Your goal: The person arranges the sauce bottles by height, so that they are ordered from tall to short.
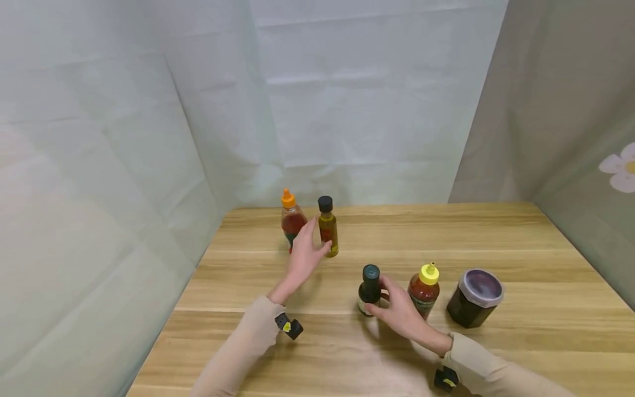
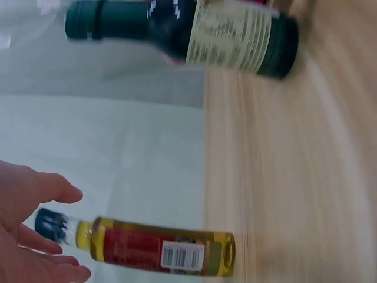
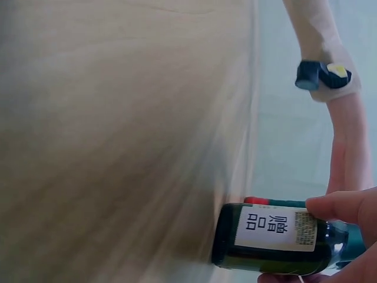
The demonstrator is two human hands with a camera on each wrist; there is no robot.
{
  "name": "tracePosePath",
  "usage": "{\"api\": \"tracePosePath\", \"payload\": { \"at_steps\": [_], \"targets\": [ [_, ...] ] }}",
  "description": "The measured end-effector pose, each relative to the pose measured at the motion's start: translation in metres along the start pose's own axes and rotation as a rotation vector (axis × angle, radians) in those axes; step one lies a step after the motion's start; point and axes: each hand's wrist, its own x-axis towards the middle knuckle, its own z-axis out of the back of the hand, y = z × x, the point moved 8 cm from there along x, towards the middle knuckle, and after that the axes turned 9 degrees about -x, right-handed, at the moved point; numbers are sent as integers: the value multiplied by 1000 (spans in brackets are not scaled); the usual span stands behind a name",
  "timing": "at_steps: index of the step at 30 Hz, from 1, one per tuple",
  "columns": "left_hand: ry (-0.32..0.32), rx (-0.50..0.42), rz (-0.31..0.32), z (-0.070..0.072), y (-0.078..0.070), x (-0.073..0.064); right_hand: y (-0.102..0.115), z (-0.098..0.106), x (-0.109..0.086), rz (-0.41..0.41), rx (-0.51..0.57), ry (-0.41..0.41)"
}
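My left hand [image 1: 305,256] reaches forward with thumb and fingers spread, close to a small oil bottle [image 1: 329,231] with a black cap. In the left wrist view the oil bottle [image 2: 159,247] shows a red label and barcode, and the fingers are apart near its neck. My right hand [image 1: 399,314] grips a dark glass bottle [image 1: 369,292] with a dark green cap, thumb on one side and fingers on the other. The right wrist view shows a white label on this dark bottle [image 3: 277,230]. Beyond my left hand stands an orange-capped sauce bottle [image 1: 292,220], partly hidden by it.
Just right of my right hand stands a red sauce bottle [image 1: 424,292] with a yellow nozzle cap. Farther right is a dark jar [image 1: 468,309] with a translucent lid. The wooden table [image 1: 521,248] meets hanging cloth [image 1: 367,110] at its back and sides.
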Motion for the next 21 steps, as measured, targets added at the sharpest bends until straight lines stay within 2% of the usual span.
{"api": "tracePosePath", "payload": {
  "at_steps": [4,8,15,18,21],
  "targets": [
    [16,-35,-87,-4,-13,-15,2,3,1,2,-22,0],
    [107,-117,-114,-17,-14,-29,3,4,2,0,-31,3],
    [381,-370,-2,-53,2,-49,6,6,3,6,-45,14],
    [490,-435,42,-69,8,-57,9,8,2,12,-54,24],
    [560,-467,74,-82,12,-65,12,10,2,11,-63,33]
  ]
}}
